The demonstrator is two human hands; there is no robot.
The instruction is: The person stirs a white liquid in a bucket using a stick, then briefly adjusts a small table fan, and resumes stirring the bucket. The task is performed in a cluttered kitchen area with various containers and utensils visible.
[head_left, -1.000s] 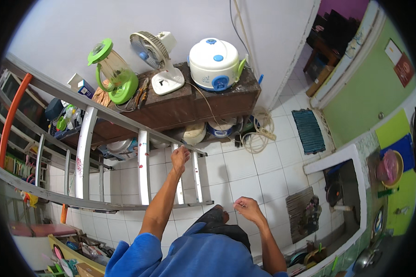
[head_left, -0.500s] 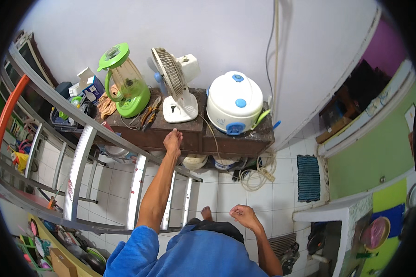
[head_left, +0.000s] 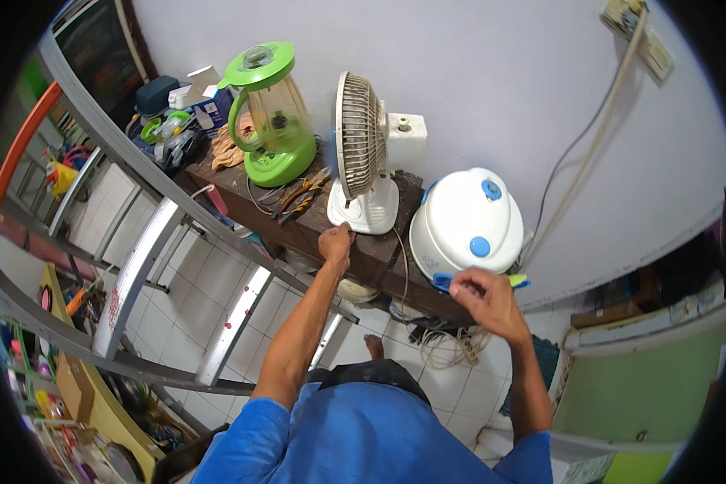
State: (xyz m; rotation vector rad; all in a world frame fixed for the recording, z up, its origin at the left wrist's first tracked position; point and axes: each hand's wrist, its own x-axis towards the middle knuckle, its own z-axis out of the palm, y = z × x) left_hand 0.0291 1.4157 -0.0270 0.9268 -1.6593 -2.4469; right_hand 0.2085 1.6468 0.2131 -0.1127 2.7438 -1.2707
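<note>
A white table fan (head_left: 365,211) with a round caged head stands on a dark wooden cabinet (head_left: 351,256). My left hand (head_left: 335,246) is at the front edge of its base, with bent fingers closed against that edge. The fingertips are partly hidden. To the right is a white rice cooker (head_left: 464,222) with blue buttons on its lid. In front of its lower side my right hand (head_left: 488,300) is raised, fingers loosely curved and apart, holding nothing that I can see. Whether it touches the cooker I cannot tell.
Left of the fan stand a green blender (head_left: 278,141) and pliers (head_left: 298,198). A metal ladder (head_left: 242,319) slants across the left side. A coiled pale cable (head_left: 444,355) lies on the tiles below the cabinet. Power cords (head_left: 585,149) hang along the wall.
My left hand has come up to the fan's base. My right hand has risen from beside my waist to the front of the rice cooker. The view has shifted and tilted.
</note>
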